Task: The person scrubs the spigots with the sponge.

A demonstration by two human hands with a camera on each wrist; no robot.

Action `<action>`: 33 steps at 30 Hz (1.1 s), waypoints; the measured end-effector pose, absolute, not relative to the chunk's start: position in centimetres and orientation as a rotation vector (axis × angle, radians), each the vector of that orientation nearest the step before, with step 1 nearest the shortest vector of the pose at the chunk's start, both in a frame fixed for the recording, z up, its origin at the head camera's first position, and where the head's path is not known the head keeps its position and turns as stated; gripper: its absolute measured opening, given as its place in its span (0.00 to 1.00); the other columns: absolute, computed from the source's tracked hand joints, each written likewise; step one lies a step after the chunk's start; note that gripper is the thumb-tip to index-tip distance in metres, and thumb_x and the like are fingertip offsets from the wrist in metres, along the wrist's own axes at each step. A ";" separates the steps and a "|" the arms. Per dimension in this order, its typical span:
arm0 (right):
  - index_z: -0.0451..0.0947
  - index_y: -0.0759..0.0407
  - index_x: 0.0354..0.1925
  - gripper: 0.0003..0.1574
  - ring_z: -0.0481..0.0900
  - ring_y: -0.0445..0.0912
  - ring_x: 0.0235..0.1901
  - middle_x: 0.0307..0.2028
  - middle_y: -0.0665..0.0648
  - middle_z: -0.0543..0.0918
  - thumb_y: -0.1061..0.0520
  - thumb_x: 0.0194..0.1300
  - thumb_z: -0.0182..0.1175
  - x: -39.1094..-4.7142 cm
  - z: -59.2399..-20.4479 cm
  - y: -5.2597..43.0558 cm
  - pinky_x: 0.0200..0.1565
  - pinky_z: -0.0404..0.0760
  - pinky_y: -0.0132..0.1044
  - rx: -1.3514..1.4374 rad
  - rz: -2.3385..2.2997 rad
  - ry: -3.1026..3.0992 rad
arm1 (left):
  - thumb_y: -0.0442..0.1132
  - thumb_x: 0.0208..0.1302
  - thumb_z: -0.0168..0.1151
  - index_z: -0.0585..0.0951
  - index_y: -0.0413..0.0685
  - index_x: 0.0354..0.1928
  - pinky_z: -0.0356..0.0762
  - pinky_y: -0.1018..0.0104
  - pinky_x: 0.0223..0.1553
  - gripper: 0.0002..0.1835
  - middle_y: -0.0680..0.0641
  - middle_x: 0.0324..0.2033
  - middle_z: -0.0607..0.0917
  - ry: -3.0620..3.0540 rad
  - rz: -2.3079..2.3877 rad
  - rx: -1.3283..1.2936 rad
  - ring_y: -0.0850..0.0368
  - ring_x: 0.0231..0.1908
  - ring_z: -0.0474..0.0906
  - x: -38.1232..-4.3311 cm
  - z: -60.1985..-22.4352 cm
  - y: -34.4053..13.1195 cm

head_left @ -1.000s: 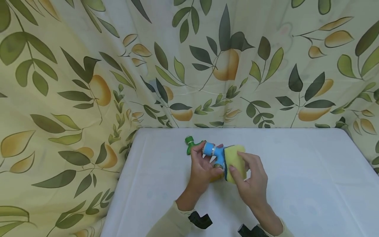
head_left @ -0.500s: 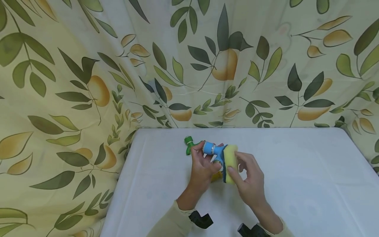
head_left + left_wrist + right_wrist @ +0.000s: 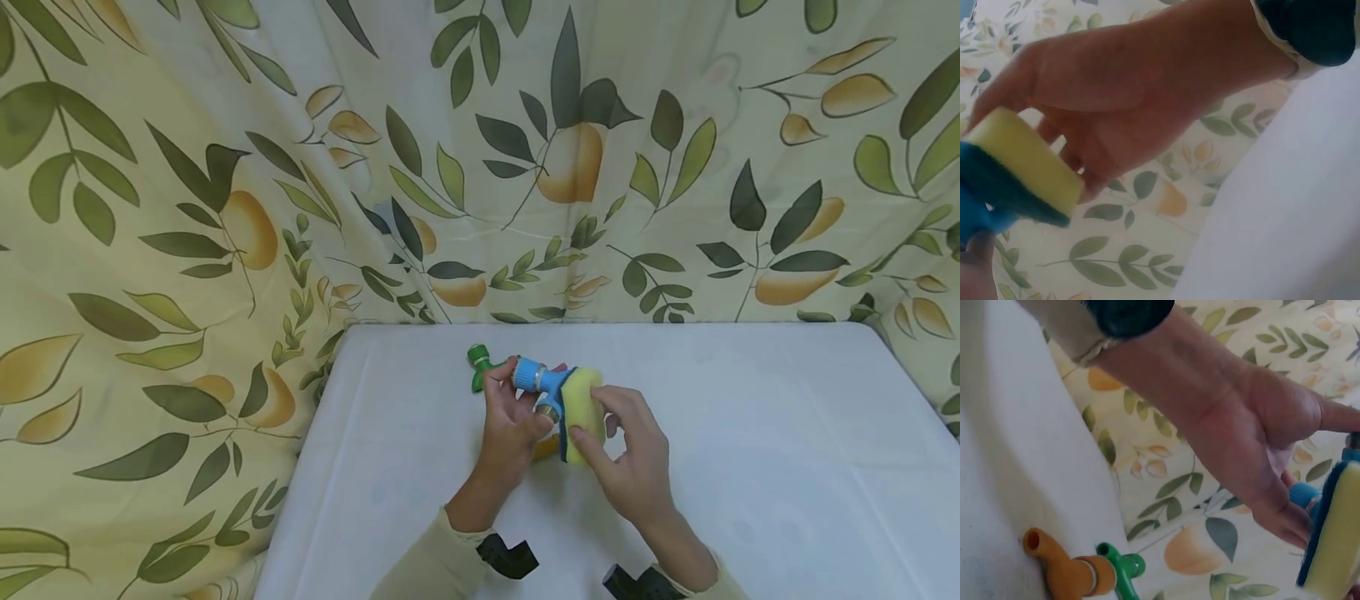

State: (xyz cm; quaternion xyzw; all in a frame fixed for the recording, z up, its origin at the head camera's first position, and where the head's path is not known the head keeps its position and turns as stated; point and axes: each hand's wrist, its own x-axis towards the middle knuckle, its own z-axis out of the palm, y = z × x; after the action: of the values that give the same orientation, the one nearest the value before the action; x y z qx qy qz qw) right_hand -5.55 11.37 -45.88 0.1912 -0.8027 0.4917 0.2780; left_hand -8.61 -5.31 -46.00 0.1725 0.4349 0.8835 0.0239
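Observation:
In the head view my left hand (image 3: 508,450) grips a blue plastic tap (image 3: 553,383), its ribbed collar pointing up and left. My right hand (image 3: 637,454) pinches a yellow sponge (image 3: 585,417) between thumb and fingers. The sponge's dark scouring side (image 3: 1322,525) faces the tap and lies against its right end. From the left wrist view, the sponge (image 3: 1032,156) partly covers the blue tap (image 3: 979,215). Both hands are raised above the table. Some of my left fingers are hidden behind the tap.
A green tap (image 3: 478,367) lies on the white table (image 3: 750,467), just beyond my left hand. Beneath the hands is an orange tap (image 3: 1072,572), mostly hidden in the head view. A leaf-patterned curtain (image 3: 420,167) hangs behind and left of the table.
The sponge has shifted left along with my right hand and turned more edge-on against the blue tap. My left hand has stayed almost still.

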 end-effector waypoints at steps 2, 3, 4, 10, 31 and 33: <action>0.79 0.60 0.56 0.28 0.72 0.38 0.41 0.47 0.56 0.81 0.55 0.58 0.71 -5.6 -45.8 11.5 0.38 0.72 0.24 0.543 1.290 -2.131 | 0.57 0.54 0.77 0.48 0.50 0.69 0.73 0.60 0.67 0.54 0.41 0.65 0.62 1.330 2.726 0.549 0.40 0.72 0.68 -8.6 -45.9 -5.4; 0.80 0.61 0.55 0.26 0.73 0.39 0.41 0.46 0.57 0.81 0.51 0.61 0.70 -5.6 -45.8 11.6 0.40 0.72 0.22 0.568 1.262 -2.113 | 0.58 0.54 0.77 0.48 0.50 0.70 0.73 0.60 0.67 0.55 0.41 0.65 0.63 1.321 2.726 0.554 0.41 0.72 0.68 -8.5 -45.9 -5.5; 0.81 0.61 0.54 0.26 0.74 0.40 0.42 0.46 0.59 0.81 0.47 0.63 0.68 -5.7 -45.8 11.7 0.42 0.72 0.20 0.587 1.224 -2.092 | 0.58 0.54 0.78 0.48 0.49 0.71 0.73 0.59 0.67 0.56 0.40 0.65 0.63 1.305 2.731 0.557 0.41 0.72 0.69 -8.5 -45.8 -5.6; 0.83 0.62 0.54 0.32 0.76 0.51 0.45 0.45 0.68 0.79 0.38 0.67 0.61 -6.8 -46.1 12.2 0.54 0.68 0.14 0.382 0.990 -2.064 | 0.61 0.52 0.78 0.48 0.46 0.74 0.73 0.60 0.67 0.61 0.40 0.66 0.65 1.314 2.711 0.538 0.40 0.70 0.70 -8.6 -45.4 -6.0; 0.84 0.56 0.54 0.33 0.76 0.43 0.42 0.45 0.58 0.81 0.58 0.45 0.76 -5.7 -44.7 13.8 0.40 0.75 0.20 0.541 1.031 -2.286 | 0.59 0.57 0.75 0.58 0.33 0.74 0.77 0.65 0.64 0.55 0.43 0.65 0.75 1.097 2.627 0.727 0.53 0.62 0.76 -9.1 -46.4 -6.8; 0.83 0.56 0.54 0.33 0.76 0.42 0.43 0.46 0.57 0.81 0.58 0.46 0.76 -5.7 -44.4 13.7 0.41 0.74 0.20 0.539 1.038 -2.283 | 0.59 0.57 0.76 0.57 0.36 0.76 0.78 0.67 0.62 0.56 0.45 0.64 0.75 1.119 2.595 0.730 0.56 0.60 0.75 -9.0 -46.5 -6.9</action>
State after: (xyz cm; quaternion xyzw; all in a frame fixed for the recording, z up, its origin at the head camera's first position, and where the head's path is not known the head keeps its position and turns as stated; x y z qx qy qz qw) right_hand -5.66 13.72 -44.44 0.2015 -0.8534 0.3880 0.2840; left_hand -8.98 -6.92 -46.54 0.2485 0.3809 0.8836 0.1113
